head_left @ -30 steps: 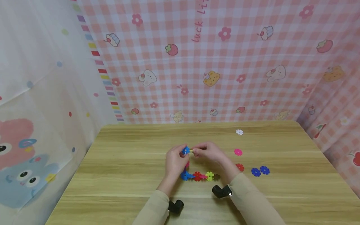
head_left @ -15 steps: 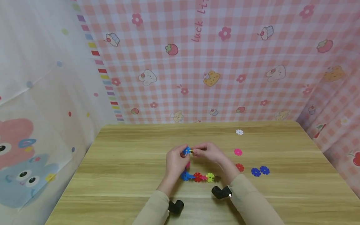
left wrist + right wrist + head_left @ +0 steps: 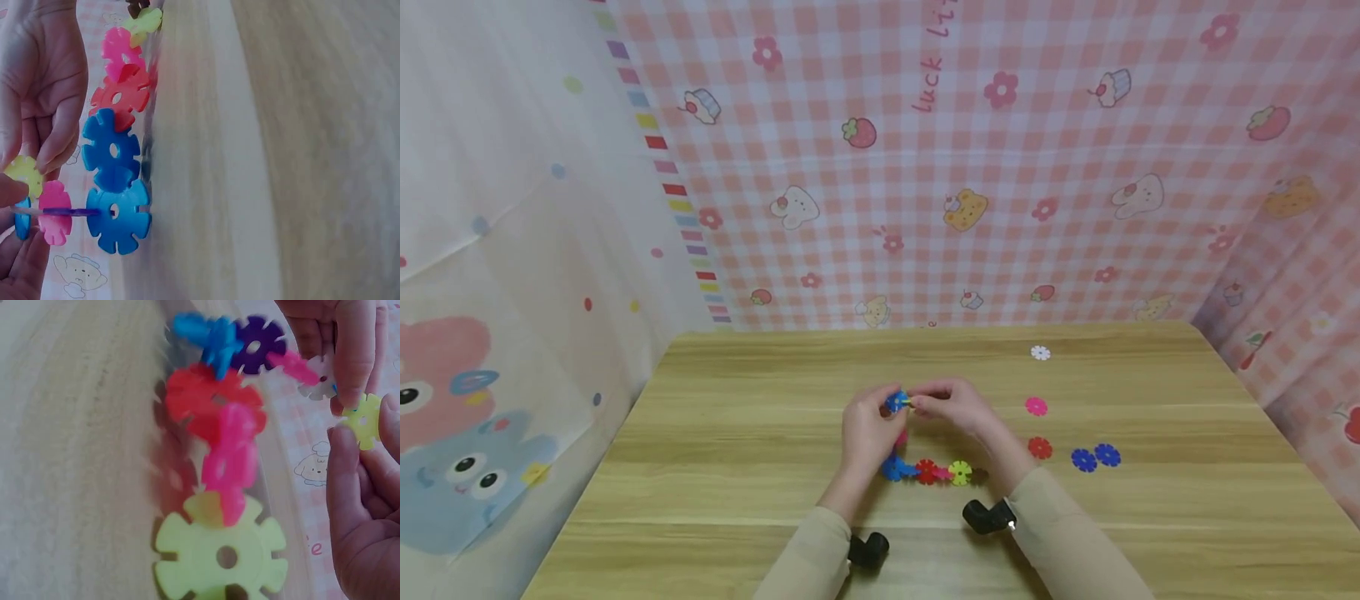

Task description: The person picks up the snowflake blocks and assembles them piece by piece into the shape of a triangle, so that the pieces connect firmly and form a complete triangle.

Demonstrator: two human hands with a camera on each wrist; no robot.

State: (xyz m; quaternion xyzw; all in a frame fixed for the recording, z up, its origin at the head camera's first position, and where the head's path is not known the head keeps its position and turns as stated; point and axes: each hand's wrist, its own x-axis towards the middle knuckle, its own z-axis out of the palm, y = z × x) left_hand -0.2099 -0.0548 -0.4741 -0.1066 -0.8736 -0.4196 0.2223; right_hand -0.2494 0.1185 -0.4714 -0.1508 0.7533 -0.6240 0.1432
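While the left hand (image 3: 867, 427) pinches the chain's (image 3: 928, 472) raised end above the tabletop (image 3: 737, 433), the right hand (image 3: 957, 406) pinches a yellow disc (image 3: 362, 419); joining seems underway, needing slots aligned.

The scene is seen by the head view from above and behind, facing forward and down over the table (image 3: 737, 433). The chain of plastic discs (image 3: 115, 156) is shown very close by both wrist views, from opposite ends, and is shared with the head view.
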